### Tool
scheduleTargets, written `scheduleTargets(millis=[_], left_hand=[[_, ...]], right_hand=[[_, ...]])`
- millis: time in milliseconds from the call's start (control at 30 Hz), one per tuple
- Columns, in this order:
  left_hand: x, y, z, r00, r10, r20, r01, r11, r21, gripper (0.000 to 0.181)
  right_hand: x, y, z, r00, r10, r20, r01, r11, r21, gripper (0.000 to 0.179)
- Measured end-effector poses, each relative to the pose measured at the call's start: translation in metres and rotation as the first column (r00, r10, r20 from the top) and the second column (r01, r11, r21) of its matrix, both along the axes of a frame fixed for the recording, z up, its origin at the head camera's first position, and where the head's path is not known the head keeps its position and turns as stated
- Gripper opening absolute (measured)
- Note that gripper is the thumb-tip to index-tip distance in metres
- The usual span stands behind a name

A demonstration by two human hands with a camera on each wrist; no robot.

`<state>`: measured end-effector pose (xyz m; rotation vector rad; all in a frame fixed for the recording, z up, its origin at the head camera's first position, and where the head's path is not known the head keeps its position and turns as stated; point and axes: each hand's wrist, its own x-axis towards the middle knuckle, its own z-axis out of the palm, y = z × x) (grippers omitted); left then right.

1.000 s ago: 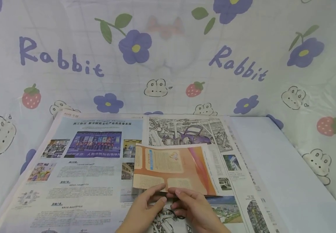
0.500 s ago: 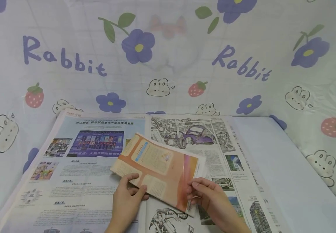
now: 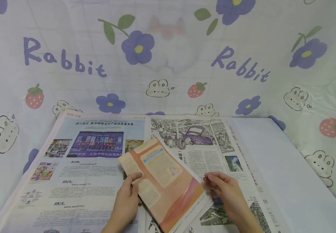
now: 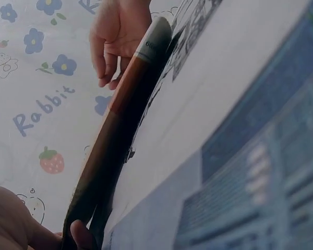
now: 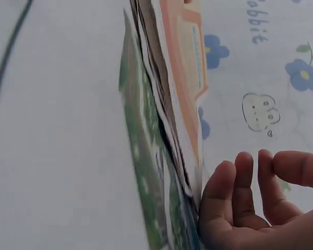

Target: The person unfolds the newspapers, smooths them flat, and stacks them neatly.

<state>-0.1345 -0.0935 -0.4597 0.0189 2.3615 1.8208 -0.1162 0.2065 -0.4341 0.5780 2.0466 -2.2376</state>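
An orange-covered booklet (image 3: 171,184) lies slanted low over the spread newspaper (image 3: 77,191), its printed cover facing up. My left hand (image 3: 125,200) grips its left edge, thumb on the near side and fingers over and under it. In the left wrist view the booklet (image 4: 126,86) appears edge-on, with a rounded, folded spine. My right hand (image 3: 229,195) is beside the booklet's right edge. The right wrist view shows that right hand (image 5: 245,208) with loosely bent fingers, thumb tip close to a fingertip and nothing between them, next to the layered page edges (image 5: 164,88).
Beneath the newspaper is a white tabletop (image 3: 290,165), bare along the right side. A white curtain (image 3: 168,64) printed with rabbits, flowers and strawberries hangs behind and around the table.
The booklet has turned clockwise, its right end swinging toward me. My left hand has shifted left along with it. My right hand has left the near edge and moved right.
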Motion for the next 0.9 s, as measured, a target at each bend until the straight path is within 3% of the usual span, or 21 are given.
scheduleTargets(millis=[167, 300, 567, 700, 900], left_hand=[[-0.001, -0.002, 0.001, 0.999, -0.035, -0.042, 0.035, 0.999, 0.005, 0.032], [-0.003, -0.002, 0.0, 0.994, -0.084, -0.071, 0.086, 0.996, 0.025, 0.028], [-0.004, -0.001, -0.002, 0.993, -0.11, -0.045, 0.114, 0.988, 0.101, 0.027], [-0.004, -0.001, -0.001, 0.993, -0.112, -0.021, 0.114, 0.983, 0.147, 0.027], [-0.004, -0.002, 0.002, 0.988, -0.142, 0.055, 0.125, 0.963, 0.238, 0.028]], right_hand=[[-0.003, 0.009, -0.001, 0.999, 0.014, 0.031, -0.015, 0.998, 0.059, 0.031], [-0.003, 0.012, -0.002, 0.997, 0.069, 0.034, -0.072, 0.994, 0.083, 0.032], [0.002, 0.01, -0.006, 0.966, 0.26, -0.002, -0.259, 0.964, 0.055, 0.042], [0.002, 0.01, -0.006, 0.952, 0.307, -0.019, -0.304, 0.949, 0.084, 0.041], [0.003, 0.008, -0.006, 0.938, 0.346, 0.019, -0.346, 0.932, 0.11, 0.036]])
